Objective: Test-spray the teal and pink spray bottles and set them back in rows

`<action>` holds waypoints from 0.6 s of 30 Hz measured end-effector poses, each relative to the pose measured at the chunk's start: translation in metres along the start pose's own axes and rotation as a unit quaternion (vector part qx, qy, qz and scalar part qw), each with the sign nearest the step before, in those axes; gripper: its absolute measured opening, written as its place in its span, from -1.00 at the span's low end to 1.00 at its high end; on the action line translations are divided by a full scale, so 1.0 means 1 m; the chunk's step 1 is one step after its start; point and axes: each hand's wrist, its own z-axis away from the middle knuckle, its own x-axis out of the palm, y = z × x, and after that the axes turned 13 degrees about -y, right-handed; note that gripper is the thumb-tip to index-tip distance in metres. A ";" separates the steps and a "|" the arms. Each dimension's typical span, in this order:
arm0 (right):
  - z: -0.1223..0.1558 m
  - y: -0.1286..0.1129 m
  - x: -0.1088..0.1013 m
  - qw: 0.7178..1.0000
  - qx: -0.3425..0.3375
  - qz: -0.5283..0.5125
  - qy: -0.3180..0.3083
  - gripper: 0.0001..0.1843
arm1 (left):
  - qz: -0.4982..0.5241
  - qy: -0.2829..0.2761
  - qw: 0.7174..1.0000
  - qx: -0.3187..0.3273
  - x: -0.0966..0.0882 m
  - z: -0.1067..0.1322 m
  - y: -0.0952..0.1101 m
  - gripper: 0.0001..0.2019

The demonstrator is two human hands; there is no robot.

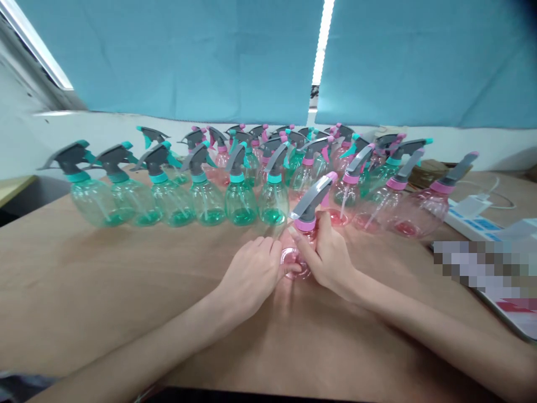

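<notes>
One bottle (305, 225) was between left hand (254, 274) and right hand (335, 254), both grasping it; left of it stood six green bottles (240, 202); right of it, three pink ones (384, 202); behind it, others (296, 159) too overlapped to count; far right, one pixelated screen (486, 277).

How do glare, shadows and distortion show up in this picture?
Head view: glare from the bright gap in the blue curtain and sheen atop the held bottle; head view: shadow on the table beneath the right forearm; head view, sides: the end green bottle and end pink bottle lean outward, likely lens distortion.
</notes>
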 end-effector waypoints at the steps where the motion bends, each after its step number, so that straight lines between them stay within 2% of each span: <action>1: 0.000 0.001 0.001 1.000 -0.003 0.004 0.005 -0.63 | -0.001 -0.006 1.000 0.001 0.000 0.000 0.001 -0.80; 7: -0.001 0.000 0.004 0.999 -0.028 0.017 0.021 -0.73 | -0.008 -0.028 1.000 -0.001 -0.003 -0.001 0.007 -0.84; 12: -0.002 -0.001 0.004 0.999 -0.013 0.024 0.029 -0.73 | -0.008 -0.034 0.999 -0.012 -0.002 -0.002 0.012 -0.85; 18: -0.001 -0.002 0.004 0.999 -0.010 0.031 0.034 -0.73 | 0.040 -0.032 0.999 -0.011 -0.007 -0.001 0.007 -0.70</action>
